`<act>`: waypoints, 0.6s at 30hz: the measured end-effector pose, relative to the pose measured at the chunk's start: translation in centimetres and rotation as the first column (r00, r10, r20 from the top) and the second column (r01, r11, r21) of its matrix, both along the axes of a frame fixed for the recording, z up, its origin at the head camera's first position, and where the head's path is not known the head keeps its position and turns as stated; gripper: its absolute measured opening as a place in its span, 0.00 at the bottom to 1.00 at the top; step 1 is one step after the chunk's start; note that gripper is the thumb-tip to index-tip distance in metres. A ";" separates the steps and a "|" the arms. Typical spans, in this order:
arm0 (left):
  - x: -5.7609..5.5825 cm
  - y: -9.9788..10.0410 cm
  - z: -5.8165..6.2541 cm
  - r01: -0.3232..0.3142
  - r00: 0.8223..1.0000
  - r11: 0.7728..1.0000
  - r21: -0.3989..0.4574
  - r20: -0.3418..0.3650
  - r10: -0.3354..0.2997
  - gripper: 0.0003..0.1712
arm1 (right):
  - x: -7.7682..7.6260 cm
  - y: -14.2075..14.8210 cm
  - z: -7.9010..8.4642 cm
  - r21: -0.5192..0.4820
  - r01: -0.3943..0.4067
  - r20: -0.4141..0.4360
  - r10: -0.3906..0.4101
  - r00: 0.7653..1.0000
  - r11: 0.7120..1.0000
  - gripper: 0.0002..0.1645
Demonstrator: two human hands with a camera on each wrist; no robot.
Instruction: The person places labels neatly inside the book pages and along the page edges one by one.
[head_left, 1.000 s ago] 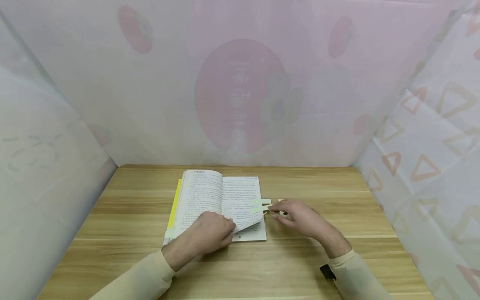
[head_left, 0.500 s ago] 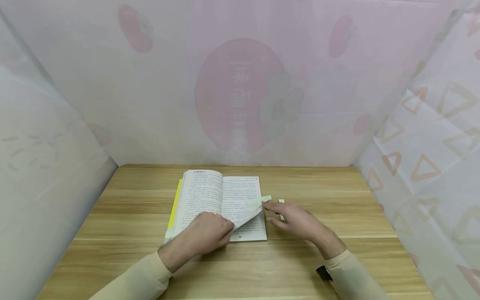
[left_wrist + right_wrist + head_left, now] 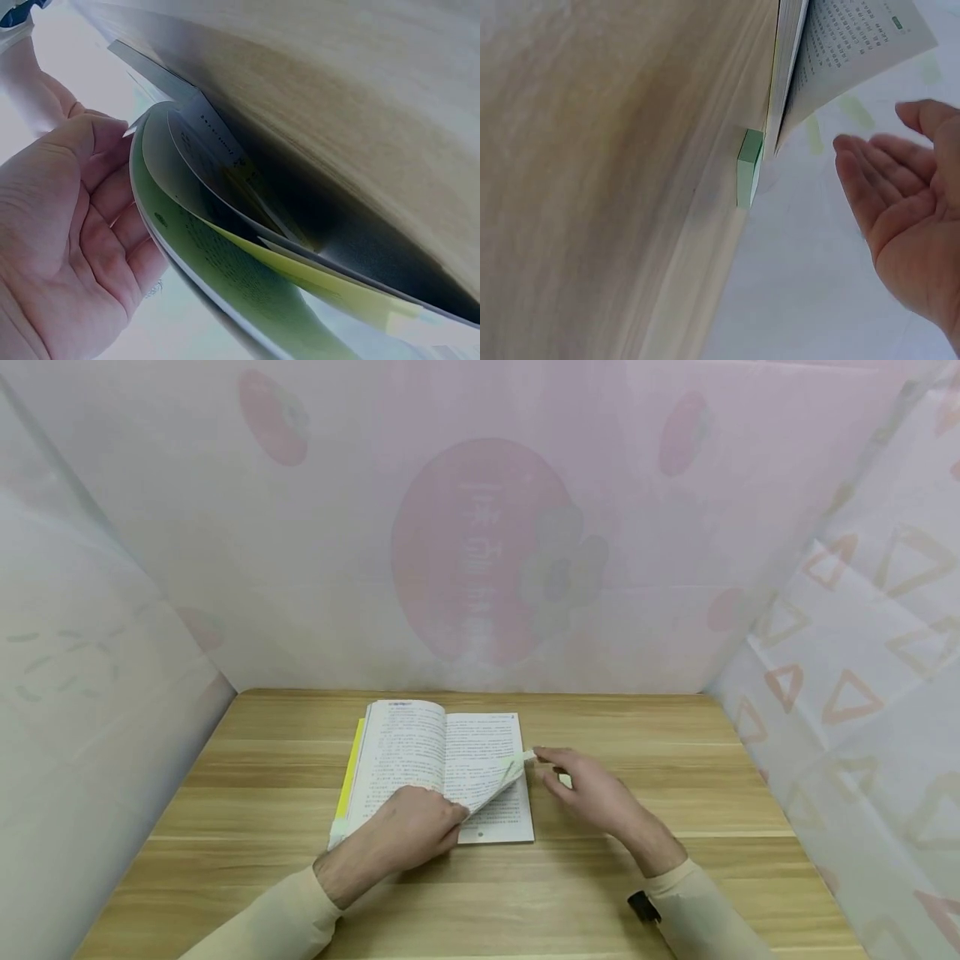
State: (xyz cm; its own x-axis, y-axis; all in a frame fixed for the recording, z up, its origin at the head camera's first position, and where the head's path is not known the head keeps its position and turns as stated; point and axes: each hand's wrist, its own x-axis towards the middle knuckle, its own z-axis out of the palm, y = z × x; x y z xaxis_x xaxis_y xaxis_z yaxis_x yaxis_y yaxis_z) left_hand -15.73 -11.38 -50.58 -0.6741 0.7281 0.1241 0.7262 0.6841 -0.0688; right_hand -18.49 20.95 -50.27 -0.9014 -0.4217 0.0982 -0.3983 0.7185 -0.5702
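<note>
An open book [image 3: 405, 743] lies on the wooden table, with a yellow edge showing at its left. My left hand [image 3: 420, 827] pinches the lower edge of a right-hand page [image 3: 491, 785], whose corner curls up off the pages beneath; the left wrist view shows thumb and fingertip meeting at the paper edge. Pale green sticky strips [image 3: 514, 766] lie along that page's outer edge, one jutting past it. Right at the jutting end are the fingertips of my right hand [image 3: 588, 785]. In the right wrist view its fingers are extended and the thumb stands apart.
A small pale green sticky-note pad [image 3: 750, 169] sits on the table [image 3: 615, 187] beside the book, mostly behind my right hand in the head view. Another pale strip [image 3: 338, 828] shows at the book's lower left corner. Printed fabric walls [image 3: 480, 610] enclose the table.
My right hand has moved slightly left and up along the page edge, to the strip's end. The page corner has curled higher. My left hand keeps holding the page in nearly the same place.
</note>
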 end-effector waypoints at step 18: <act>1.4 0.1 0.1 0.001 0.982 0.999 -0.048 -0.188 -0.010 0.17 | -3.2 -2.0 -0.3 -0.211 0.110 0.171 -0.074 0.982 0.971 0.38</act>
State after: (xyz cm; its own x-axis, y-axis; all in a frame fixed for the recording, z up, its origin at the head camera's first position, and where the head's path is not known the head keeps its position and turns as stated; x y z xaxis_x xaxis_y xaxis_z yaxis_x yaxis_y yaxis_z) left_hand -14.34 -11.25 -50.51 -0.6379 0.7398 0.2139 0.7009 0.6728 -0.2368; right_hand -21.66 18.90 -50.55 -0.9468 -0.3205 0.0294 -0.2264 0.5982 -0.7687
